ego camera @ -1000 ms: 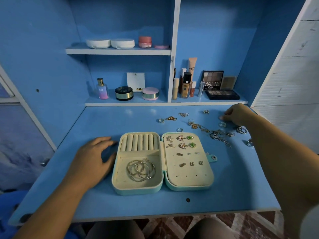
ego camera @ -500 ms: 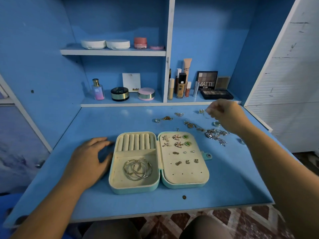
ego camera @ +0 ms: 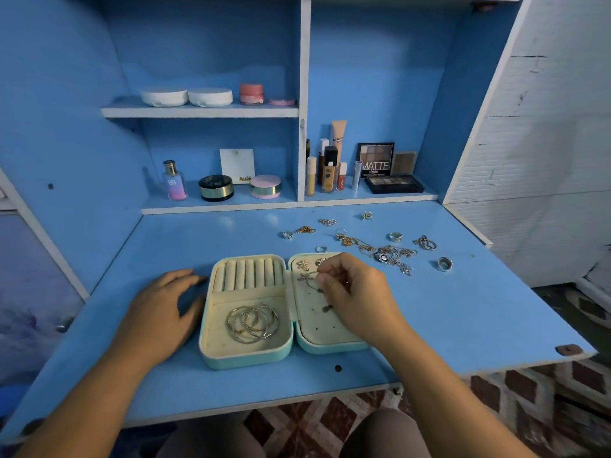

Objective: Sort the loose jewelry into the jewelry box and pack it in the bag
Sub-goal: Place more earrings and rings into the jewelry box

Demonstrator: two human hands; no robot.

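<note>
An open teal jewelry box (ego camera: pixel 245 358) lies on the blue desk, cream inside. Its left half holds ring rolls and several large hoop earrings (ego camera: pixel 253 323). Its right half is an earring panel with starfish studs (ego camera: pixel 303 265). My right hand (ego camera: pixel 355 294) hovers over that panel, fingers pinched on a small silver ring (ego camera: pixel 312 281). My left hand (ego camera: pixel 164 309) rests flat on the desk, touching the box's left side. Loose rings and chains (ego camera: pixel 393 256) lie scattered behind and right of the box. No bag is in view.
The fold-down desk (ego camera: pixel 463 319) ends near my knees. Shelves behind hold a perfume bottle (ego camera: pixel 174 181), compacts, foundation tubes (ego camera: pixel 329 170) and an eyeshadow palette (ego camera: pixel 393 184). A white wall stands at the right.
My right hand lifted a small ring from the loose pile at the back right and brought it over the box's earring panel. My left hand stayed beside the box.
</note>
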